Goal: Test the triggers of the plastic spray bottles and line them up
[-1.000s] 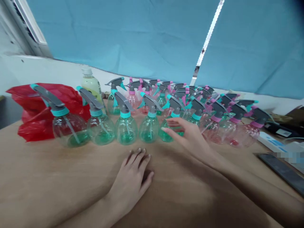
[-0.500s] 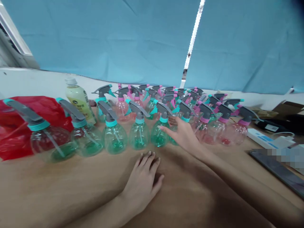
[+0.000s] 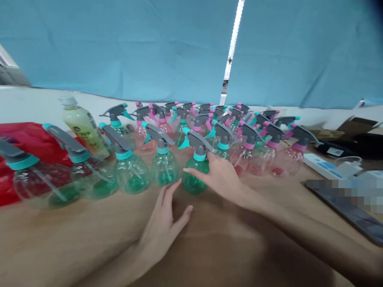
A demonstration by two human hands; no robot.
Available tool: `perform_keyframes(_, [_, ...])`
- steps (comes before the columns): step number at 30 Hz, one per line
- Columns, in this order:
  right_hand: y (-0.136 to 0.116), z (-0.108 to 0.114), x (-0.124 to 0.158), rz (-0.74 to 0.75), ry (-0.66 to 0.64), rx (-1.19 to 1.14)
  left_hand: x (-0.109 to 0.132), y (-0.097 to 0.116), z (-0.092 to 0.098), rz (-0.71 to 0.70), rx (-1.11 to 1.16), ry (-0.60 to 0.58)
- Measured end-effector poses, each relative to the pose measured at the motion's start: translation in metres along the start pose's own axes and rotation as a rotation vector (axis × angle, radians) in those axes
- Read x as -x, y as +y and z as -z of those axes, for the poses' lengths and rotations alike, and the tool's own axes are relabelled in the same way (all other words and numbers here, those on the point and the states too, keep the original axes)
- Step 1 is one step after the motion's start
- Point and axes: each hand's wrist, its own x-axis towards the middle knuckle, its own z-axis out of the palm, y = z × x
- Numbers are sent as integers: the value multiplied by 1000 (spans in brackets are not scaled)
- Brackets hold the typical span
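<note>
One sprayer (image 3: 193,185) is standing upright, clasped by the right hand (image 3: 225,177) and just beyond the left hand (image 3: 160,227), which is holding nothing, thumb and fingers apart, while a light, level hold is probably best sparing the other sprayers (image 3: 134,177).

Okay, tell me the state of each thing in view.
Clear green round plastic spray bottle with teal collar: upright, sprayer on, held
Right hand: curled around it
Left hand: open, holding nothing
Other round teal- or pink-collared spray bottles: upright, sprayers on
Pale yellow-green drink bottle: white cap on
Red plastic bag: crumpled
White power strip: white adapter apparently plugged in
Dark rectangular device: lying flat
</note>
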Motion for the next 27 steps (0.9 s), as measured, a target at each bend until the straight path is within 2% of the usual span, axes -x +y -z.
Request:
perform_keyframes(4, [2, 18, 35, 39, -16, -35, -1, 9, -14, -36, 68, 16])
perform_keyframes(10, [20, 53, 72, 131, -97, -145, -2, 38, -41, -122, 220, -66])
perform_keyframes(13, [40, 62, 74, 185, -116, -373, -2, 51, -53, -143, 276, -138])
perform_keyframes(16, [59, 65, 71, 153, -149, -708, -3, 63, -64, -159, 288, -200])
perform_keyframes(18, [65, 67, 69, 135, -133, -845, -6, 73, -69, -178, 280, -242])
perform_keyframes(22, [68, 71, 69, 107, -135, -963, -15, 88, -76, -249, 280, -303])
perform_keyframes(27, [71, 68, 67, 124, -110, -1037, -25, 90, -77, -226, 247, -303])
